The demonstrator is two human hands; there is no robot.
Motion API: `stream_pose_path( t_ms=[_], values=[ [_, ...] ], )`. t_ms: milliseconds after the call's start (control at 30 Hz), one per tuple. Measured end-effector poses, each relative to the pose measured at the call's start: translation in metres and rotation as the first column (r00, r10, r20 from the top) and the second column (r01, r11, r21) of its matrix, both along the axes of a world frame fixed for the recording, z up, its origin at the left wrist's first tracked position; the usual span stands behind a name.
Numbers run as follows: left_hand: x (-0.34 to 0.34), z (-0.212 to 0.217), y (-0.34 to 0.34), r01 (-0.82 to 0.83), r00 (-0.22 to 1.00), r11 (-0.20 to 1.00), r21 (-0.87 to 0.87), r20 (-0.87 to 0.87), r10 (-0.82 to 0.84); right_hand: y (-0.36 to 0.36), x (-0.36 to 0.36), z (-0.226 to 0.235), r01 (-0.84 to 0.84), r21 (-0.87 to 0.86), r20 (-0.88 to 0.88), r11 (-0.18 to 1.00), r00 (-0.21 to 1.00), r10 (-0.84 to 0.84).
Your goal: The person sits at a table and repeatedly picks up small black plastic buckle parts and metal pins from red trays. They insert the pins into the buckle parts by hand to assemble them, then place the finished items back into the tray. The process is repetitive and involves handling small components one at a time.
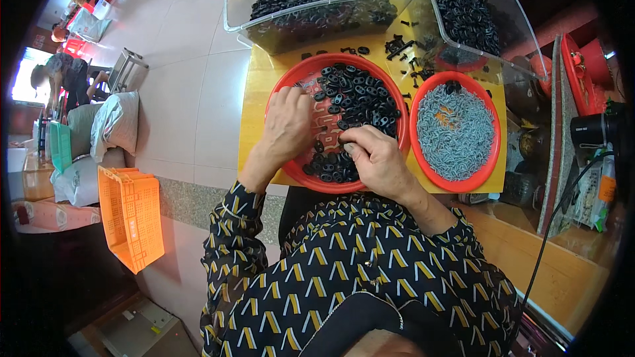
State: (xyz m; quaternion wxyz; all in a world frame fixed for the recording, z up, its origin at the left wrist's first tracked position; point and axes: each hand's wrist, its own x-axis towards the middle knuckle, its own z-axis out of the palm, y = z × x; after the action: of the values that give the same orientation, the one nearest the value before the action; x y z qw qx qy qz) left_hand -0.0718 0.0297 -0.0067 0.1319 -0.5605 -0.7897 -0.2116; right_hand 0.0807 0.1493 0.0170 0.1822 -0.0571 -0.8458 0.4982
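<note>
A round red tray [305, 66] in front of me holds many small black oval plastic pieces [364, 96], each with two holes. Over its left side, my left hand [289, 122] is closed with the fingers curled under; what it holds, if anything, is hidden. My right hand [378, 160] is over the tray's near right part, thumb and forefinger pinched on what looks like one of the small black pieces. On the right stands a smaller red tray [423, 158] full of small grey screws [456, 135].
Two clear plastic bins [324, 6] of black pieces stand at the back of the yellow table [254, 86]. Loose black screws [399, 46] lie between bins and trays. An orange crate [132, 218] and white sacks [116, 125] are at left. Other people [63, 79] sit far left.
</note>
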Motion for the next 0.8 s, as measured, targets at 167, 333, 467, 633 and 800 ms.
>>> stream_pose_path(
  t_ms=[167, 333, 467, 633, 800],
  values=[
    [0.010, -0.001, -0.012, -0.162, 0.872, 0.969, 0.185, 0.488, 0.053, -0.001, -0.001, -0.012, 0.102, -0.402, 0.241, 0.910, 0.970, -0.002],
    [0.030, -0.005, -0.021, -0.433, 0.294, 0.858, 0.277, 0.943, -0.156, -0.005, -0.005, -0.010, 0.032, -0.533, 0.214, 0.846, 0.972, 0.098],
    [0.042, -0.003, -0.024, -0.493, -0.153, 0.801, 0.340, 0.873, -0.464, -0.007, -0.006, -0.006, 0.078, -0.655, 0.232, 0.752, 0.967, 0.102],
    [0.054, -0.008, -0.024, -0.540, -0.318, 0.718, 0.439, 0.683, -0.657, -0.009, -0.004, -0.002, 0.084, -0.641, 0.262, 0.763, 0.958, 0.115],
    [0.062, -0.007, -0.028, -0.554, -0.431, 0.707, 0.439, 0.575, -0.695, -0.018, -0.002, 0.003, 0.035, -0.638, 0.200, 0.769, 0.972, 0.122]
  ],
)
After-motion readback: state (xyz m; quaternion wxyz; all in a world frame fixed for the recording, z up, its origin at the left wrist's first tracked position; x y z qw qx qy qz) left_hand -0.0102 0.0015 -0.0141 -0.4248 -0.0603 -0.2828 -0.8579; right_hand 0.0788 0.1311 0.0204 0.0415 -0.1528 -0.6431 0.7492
